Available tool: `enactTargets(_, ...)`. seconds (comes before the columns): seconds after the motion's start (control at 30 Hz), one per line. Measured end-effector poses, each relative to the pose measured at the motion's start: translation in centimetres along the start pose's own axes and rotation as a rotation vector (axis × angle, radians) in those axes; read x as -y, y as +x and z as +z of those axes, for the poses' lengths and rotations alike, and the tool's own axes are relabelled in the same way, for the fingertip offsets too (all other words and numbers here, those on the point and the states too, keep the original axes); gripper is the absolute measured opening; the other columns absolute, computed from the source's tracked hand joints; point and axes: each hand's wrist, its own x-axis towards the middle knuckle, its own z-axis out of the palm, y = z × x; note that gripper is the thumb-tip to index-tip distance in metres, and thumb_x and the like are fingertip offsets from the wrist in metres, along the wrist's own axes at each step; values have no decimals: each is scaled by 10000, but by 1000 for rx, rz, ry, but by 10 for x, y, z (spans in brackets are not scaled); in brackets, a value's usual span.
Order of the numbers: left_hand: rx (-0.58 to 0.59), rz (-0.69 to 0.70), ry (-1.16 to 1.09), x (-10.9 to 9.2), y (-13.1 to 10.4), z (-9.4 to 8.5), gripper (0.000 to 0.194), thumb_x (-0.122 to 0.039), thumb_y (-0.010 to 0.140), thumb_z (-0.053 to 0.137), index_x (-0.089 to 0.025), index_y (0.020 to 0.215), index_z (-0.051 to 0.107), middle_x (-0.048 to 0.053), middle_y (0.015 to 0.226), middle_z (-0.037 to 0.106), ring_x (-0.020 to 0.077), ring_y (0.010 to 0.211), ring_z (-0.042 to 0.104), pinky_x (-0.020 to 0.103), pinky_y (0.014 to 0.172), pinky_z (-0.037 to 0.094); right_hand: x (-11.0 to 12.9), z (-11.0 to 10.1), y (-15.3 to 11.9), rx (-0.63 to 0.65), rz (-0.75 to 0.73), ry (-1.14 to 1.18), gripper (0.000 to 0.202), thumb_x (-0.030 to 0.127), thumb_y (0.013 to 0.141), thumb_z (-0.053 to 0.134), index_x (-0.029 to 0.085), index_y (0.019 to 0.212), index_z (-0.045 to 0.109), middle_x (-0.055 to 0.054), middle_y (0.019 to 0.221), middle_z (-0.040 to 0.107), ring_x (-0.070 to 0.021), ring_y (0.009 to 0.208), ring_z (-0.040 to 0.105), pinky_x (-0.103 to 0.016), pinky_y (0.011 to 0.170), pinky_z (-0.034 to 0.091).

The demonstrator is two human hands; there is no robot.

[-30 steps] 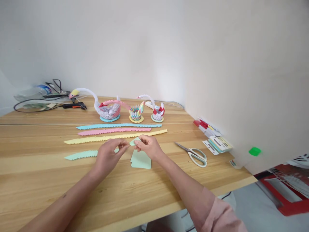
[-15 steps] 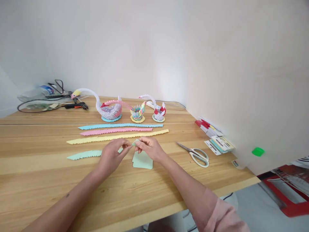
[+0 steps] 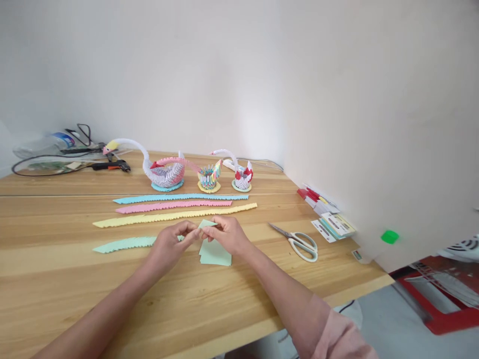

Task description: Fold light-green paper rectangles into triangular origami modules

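Between my two hands is a small folded piece of pale green paper (image 3: pixel 207 224), its pointed top showing above the fingers. My left hand (image 3: pixel 174 245) pinches its left side between thumb and forefinger. From the right, my right hand (image 3: pixel 227 233) grips the same piece with thumb and fingers. Just below them lies a stack of green paper sheets (image 3: pixel 216 254), partly under my right hand. A green folded paper strip (image 3: pixel 125 244) runs behind my left hand. Beyond it lie yellow (image 3: pixel 149 218), pink (image 3: pixel 164 205) and blue (image 3: pixel 179 198) strips.
Scissors (image 3: pixel 299 243) lie to the right. Three paper swans (image 3: pixel 166 175) stand at the back. Paper packs (image 3: pixel 333 225) rest by the right wall. At the back left are a glue gun (image 3: pixel 110 165), a cable and a plastic bottle (image 3: pixel 41 144).
The green piece has been turned, and more of it now shows above my fingers. My hands have shifted slightly down in view. The whole scene has moved a little left.
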Motion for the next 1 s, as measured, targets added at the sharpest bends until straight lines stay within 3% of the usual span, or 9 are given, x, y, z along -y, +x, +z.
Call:
enactTargets(0.3, -47, -79, -105, 4, 1, -2, 275, -426, 765, 529, -189, 628, 559, -11, 623, 557, 138, 590, 494, 244, 571, 393, -7, -4, 6, -113, 54, 193, 238, 389, 726, 620, 152, 726, 591, -10, 674, 636, -84, 543, 539, -235, 582, 453)
enactTargets(0.5, 11, -122, -197, 2, 1, 0, 272, -430, 762, 544, -189, 640, 564, -11, 640, 567, 133, 594, 498, 251, 604, 397, -2, -7, 4, -112, 42, 210, 252, 394, 727, 622, 157, 671, 559, 16, 617, 590, -76, 540, 517, -223, 578, 440)
enactTargets(0.67, -9, -147, -254, -1, -1, 1, 280, -401, 776, 527, -188, 595, 523, -27, 578, 510, 124, 569, 459, 243, 577, 380, -2, 0, 3, -35, 95, 325, 288, 423, 720, 629, 152, 801, 578, 8, 680, 612, -81, 574, 556, -235, 620, 449)
enactTargets(0.83, 23, -141, -293, -1, -2, 6, 281, -403, 776, 529, -188, 597, 547, -23, 572, 525, 124, 554, 473, 240, 562, 406, -6, 1, 2, -41, 85, 207, 265, 399, 707, 647, 149, 688, 561, 7, 646, 604, -82, 573, 531, -220, 590, 429)
enactTargets(1.0, 10, -148, -312, 1, -2, 5, 228, -394, 762, 565, -184, 691, 614, -7, 620, 574, 123, 567, 499, 244, 570, 430, -7, -5, 3, -50, 83, 202, 250, 396, 739, 616, 159, 705, 547, 14, 628, 589, -83, 557, 514, -222, 593, 426)
